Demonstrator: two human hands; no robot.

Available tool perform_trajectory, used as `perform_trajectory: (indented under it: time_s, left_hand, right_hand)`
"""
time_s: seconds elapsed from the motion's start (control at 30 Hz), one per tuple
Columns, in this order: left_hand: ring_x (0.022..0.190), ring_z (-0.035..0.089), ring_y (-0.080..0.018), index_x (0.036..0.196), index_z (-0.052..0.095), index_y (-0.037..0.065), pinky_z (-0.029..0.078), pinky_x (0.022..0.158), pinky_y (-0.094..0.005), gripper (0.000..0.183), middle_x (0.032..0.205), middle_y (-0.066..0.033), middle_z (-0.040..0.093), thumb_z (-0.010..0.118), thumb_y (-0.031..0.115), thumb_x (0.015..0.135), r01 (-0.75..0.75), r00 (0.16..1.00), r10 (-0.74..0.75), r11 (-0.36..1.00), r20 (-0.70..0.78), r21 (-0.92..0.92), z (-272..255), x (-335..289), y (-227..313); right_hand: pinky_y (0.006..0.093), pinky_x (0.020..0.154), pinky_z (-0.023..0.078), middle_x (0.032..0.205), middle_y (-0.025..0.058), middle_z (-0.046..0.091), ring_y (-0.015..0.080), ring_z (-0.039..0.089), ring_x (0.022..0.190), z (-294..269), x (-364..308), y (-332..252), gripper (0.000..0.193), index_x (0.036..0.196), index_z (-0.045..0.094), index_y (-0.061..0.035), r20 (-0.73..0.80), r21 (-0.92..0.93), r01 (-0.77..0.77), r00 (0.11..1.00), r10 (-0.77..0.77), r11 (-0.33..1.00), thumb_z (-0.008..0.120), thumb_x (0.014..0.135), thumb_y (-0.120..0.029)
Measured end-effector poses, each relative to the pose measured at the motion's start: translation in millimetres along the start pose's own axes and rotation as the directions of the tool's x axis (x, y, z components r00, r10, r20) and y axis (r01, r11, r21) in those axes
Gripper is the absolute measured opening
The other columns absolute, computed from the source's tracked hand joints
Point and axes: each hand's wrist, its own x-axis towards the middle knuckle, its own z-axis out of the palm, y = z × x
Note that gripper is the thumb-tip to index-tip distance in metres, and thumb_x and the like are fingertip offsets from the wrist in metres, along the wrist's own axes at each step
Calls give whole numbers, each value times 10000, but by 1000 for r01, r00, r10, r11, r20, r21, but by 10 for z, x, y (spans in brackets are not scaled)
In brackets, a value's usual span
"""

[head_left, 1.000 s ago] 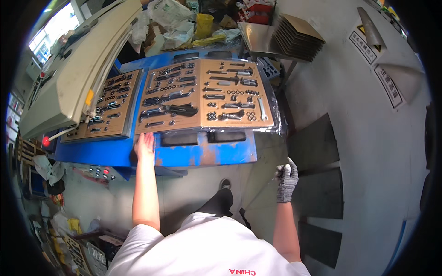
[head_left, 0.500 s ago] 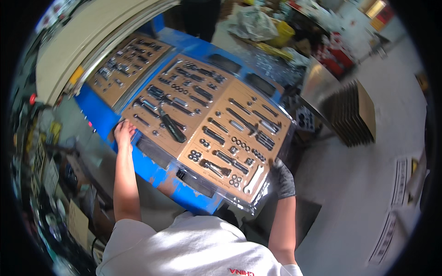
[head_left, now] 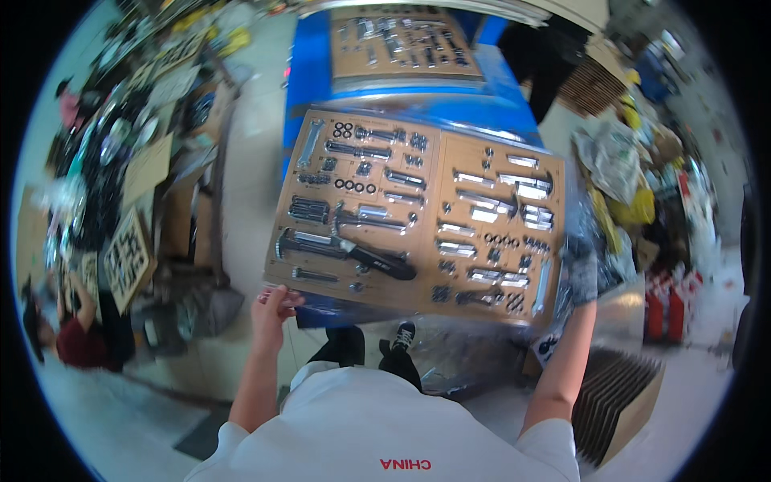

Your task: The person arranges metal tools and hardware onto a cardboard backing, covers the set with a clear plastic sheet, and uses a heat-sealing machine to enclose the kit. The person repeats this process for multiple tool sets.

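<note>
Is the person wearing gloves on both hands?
No, only the right hand wears a grey glove; the left hand, gripping the cardboard tool board, is bare.

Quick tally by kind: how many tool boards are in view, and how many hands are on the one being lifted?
Brown tool boards: 2, the held board and the board on the blue table
Hands on the held board: 2, bare left hand, gloved right hand
Total: 4

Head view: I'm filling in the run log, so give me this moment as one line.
left hand: bare, grips near-left corner of brown tool board | right hand: gloved, grips right edge | board: held above blue table | second board: on table
</note>
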Motion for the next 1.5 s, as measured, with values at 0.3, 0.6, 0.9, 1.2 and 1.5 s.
perform_trajectory:
  time_s: [0.3, 0.6, 0.9, 1.2, 1.5]
  left_hand:
    - [901, 750, -183, 1072, 662, 71, 565, 742, -310, 240, 1004, -76, 762, 595, 299, 1039, 16, 991, -33, 992, -133, -123, 172, -629, -425]
    - [885, 752, -177, 1077, 681, 64, 556, 737, -296, 265, 1016, -90, 776, 515, 269, 1049, 8, 1000, -10, 994, -18, -105, -26, -534, -552]
    - [808, 760, -167, 960, 738, -1, 555, 709, -272, 325, 913, -85, 783, 537, 245, 1031, -121, 989, 127, 989, -74, 82, -38, -455, -571]
    - [828, 683, -139, 921, 746, -13, 533, 741, -274, 176, 892, -82, 744, 631, 112, 965, -406, 833, 421, 906, 360, -120, 157, -1632, -133]
    - [624, 534, -190, 742, 632, 8, 395, 571, -310, 195, 740, -67, 650, 589, 129, 889, -361, 531, 414, 900, 739, -245, 795, -1840, 134]
  right_hand:
    - [473, 1151, 406, 1301, 151, 643, 345, 543, 1294, 2714, -994, -979, 600, 1404, 625, -126, 904, -331, 845, 411, -114, 419, 778, 892, -398]
    - [493, 859, 567, 1065, 209, 704, 367, 703, 969, 3343, -1868, -1058, 360, 1282, 634, -67, 867, 44, 895, 187, -462, 444, 518, 1034, -301]
    - [504, 817, 570, 955, 199, 750, 391, 725, 906, 3889, -2315, -1597, 381, 1015, 744, -52, 972, -233, 929, 219, 80, 288, 562, 1013, -387]
    - [500, 858, 567, 991, 206, 753, 372, 724, 939, 2233, -1356, -1467, 473, 1117, 765, -74, 850, -422, 905, 374, 371, 56, 590, 1001, -498]
    - [496, 822, 571, 966, 159, 753, 383, 724, 886, 1445, -1058, -1443, 347, 1182, 743, -145, 925, -363, 904, 319, 208, 226, 590, 1012, -406]
